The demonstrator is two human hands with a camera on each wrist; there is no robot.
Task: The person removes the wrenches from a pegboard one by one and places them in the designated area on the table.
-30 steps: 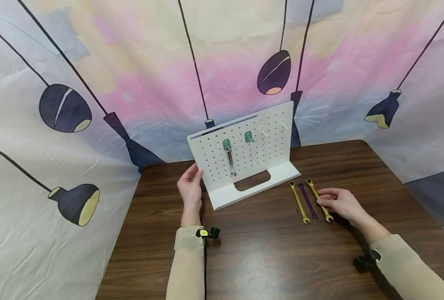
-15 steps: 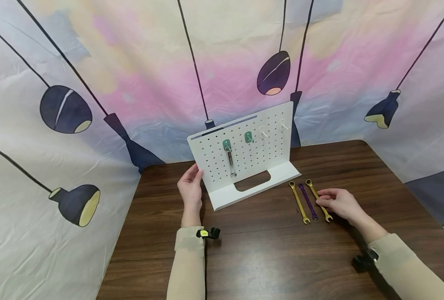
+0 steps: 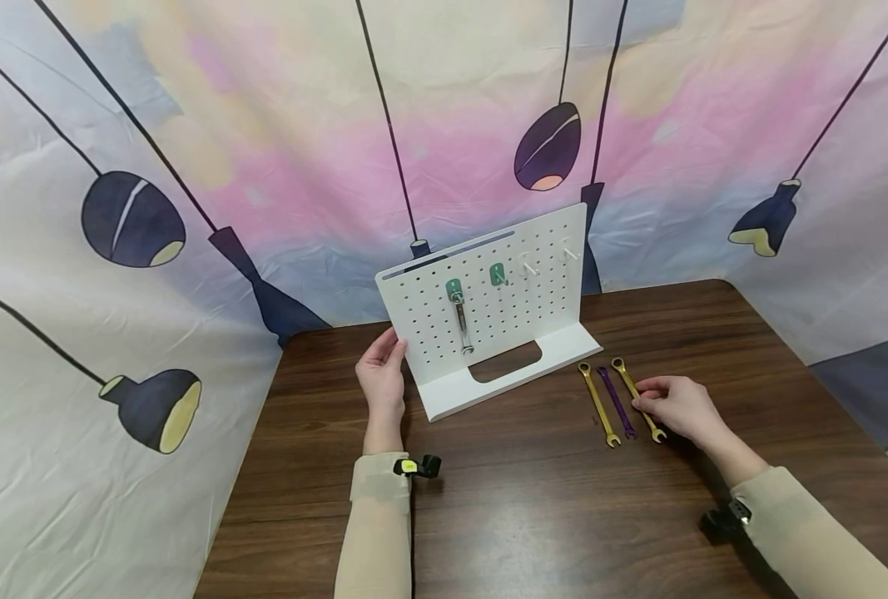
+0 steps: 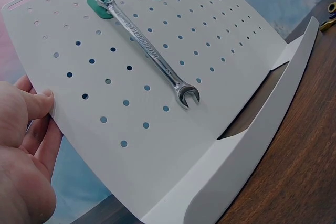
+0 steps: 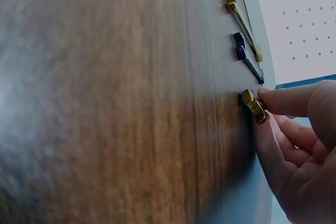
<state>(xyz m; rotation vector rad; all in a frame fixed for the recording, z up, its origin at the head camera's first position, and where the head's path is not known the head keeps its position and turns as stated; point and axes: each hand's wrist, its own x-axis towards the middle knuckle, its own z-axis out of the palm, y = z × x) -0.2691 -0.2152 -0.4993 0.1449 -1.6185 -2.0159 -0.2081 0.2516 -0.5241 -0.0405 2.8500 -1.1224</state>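
Note:
My left hand [image 3: 381,378] pinches the left edge of a white pegboard stand [image 3: 451,391], thumb on the front and fingers behind. A silver combination wrench [image 4: 149,51] hangs by its ring end from the left green hook [image 4: 100,8], open end down. On the right, my right hand [image 3: 679,408] pinches the shaft of a gold combination wrench [image 3: 627,379] between thumb and fingers, low at the tabletop. Left of it lie a purple combination wrench [image 3: 616,401] and another gold combination wrench [image 3: 598,405], roughly side by side.
A second green hook [image 3: 498,274] and two clear hooks [image 3: 529,264] sit bare along the board's upper part. The dark wooden table [image 3: 518,507] ends at a printed cloth backdrop [image 3: 286,150] behind the stand. Each wrist wears a black camera.
The right forearm has shifted slightly left. The right hand keeps its pinch on the gold combination wrench, which has barely moved; the left hand stays at the pegboard stand's edge.

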